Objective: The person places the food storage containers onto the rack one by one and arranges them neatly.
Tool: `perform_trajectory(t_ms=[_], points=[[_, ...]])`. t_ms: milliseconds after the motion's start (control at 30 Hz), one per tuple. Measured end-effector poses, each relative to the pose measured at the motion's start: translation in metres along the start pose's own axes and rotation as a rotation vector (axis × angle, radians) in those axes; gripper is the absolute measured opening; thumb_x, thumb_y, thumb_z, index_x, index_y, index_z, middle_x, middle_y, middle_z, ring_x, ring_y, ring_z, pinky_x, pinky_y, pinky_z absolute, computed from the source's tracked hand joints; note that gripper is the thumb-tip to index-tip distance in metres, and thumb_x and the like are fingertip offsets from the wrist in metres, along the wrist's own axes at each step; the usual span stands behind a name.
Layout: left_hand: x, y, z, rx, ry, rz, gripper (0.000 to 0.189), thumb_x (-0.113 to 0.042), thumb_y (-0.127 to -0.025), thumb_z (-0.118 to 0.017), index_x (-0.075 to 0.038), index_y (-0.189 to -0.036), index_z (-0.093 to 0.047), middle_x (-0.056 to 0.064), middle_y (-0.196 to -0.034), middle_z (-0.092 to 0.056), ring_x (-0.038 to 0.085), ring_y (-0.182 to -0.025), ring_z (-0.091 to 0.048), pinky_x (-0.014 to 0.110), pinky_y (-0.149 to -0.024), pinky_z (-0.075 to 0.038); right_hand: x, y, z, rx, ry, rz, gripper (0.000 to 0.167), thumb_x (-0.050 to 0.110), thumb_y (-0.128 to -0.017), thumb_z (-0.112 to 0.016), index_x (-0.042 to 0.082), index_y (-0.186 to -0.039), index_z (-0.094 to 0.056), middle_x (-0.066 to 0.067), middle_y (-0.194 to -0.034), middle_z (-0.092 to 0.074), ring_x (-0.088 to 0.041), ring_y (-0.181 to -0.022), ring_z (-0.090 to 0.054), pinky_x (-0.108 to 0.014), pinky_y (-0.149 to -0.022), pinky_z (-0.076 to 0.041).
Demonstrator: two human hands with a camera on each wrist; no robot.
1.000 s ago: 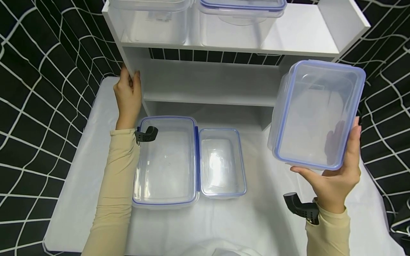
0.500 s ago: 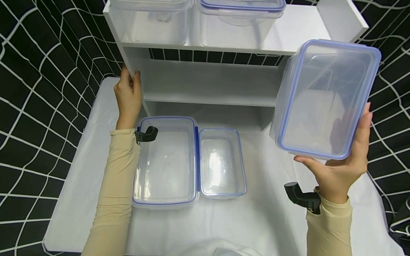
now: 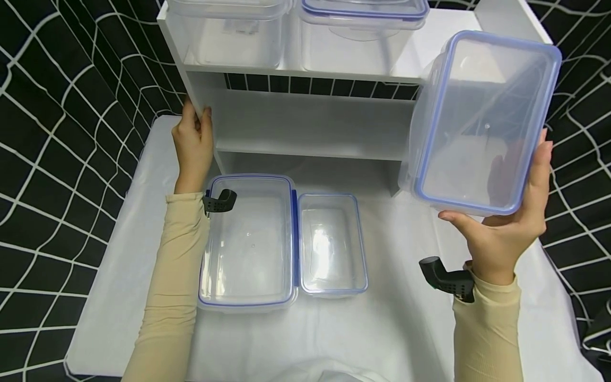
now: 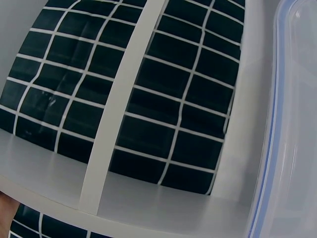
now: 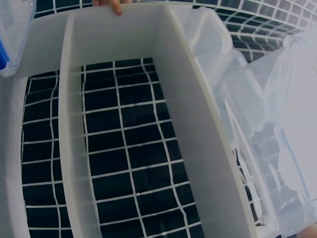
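Head view puts your blue-rimmed clear food container (image 3: 487,122) up off the table, tilted, in front of the right end of the white shelving unit (image 3: 315,151) and overlapping part of its top shelf. Whether it touches that shelf, you cannot tell from here. Its blue-edged face points towards the head camera, with the deeper body showing behind and to the left. Your right hand (image 3: 511,233) has hold of it from below: thumb at the lower edge, fingers up the right side.

Your left hand, (image 3: 193,140) well apart from the right, grips the front edge of the unit's left side panel between thumb and fingers. Your left wrist view catches only a bit of that hand at the lower left.

On the top shelf, to the left of the held container, stand a clear lidded container (image 3: 238,40) and a blue-lidded clear container (image 3: 350,48), side by side. Below, on the white-covered table, (image 3: 334,334) you have a large blue-edged container (image 3: 253,244) with a smaller blue-edged container (image 3: 331,244) just beside its right side. Your sleeves (image 3: 172,286) are beige, and a black wrist camera (image 3: 446,278) juts out from each cuff. Black cloth with a white grid (image 3: 52,223) flanks the table on both sides.
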State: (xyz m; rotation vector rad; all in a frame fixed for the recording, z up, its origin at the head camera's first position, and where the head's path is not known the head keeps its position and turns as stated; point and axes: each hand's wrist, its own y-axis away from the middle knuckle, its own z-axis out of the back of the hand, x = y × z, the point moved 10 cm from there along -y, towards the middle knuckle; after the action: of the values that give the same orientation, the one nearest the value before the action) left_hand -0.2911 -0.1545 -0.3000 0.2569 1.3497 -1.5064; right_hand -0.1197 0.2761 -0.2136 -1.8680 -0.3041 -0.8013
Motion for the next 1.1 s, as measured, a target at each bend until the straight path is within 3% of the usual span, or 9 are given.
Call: perform_trajectory(t_ms=[633, 1100], points=[[0.0, 0.0, 0.001, -0.002, -0.005, -0.002, 0.031, -0.009, -0.099, -0.047, 0.013, -0.121, -0.05, 0.028, -0.112, -0.062, 0.032, -0.102, -0.062, 0.041, -0.083, -0.052, -0.008, -0.024, -0.019, 0.017, -0.028, -0.102, 0.132, 0.018, -0.029, -0.099, -0.016, -0.138, -0.032, -0.022, -0.145, -0.035, -0.028, -0.135, -0.033, -0.041, -0.108, -0.03], [0.001, 0.0, 0.0, -0.001, 0.008, 0.017, 0.033, -0.008, -0.098, -0.047, 0.011, -0.126, -0.049, 0.028, -0.116, -0.06, 0.031, -0.105, -0.061, 0.04, -0.084, -0.051, -0.013, -0.042, -0.029, 0.016, -0.046, -0.117, 0.139, 0.019, -0.029, -0.099, -0.017, -0.14, -0.022, -0.018, -0.147, -0.033, -0.023, -0.135, -0.032, -0.037, -0.109, -0.027]])
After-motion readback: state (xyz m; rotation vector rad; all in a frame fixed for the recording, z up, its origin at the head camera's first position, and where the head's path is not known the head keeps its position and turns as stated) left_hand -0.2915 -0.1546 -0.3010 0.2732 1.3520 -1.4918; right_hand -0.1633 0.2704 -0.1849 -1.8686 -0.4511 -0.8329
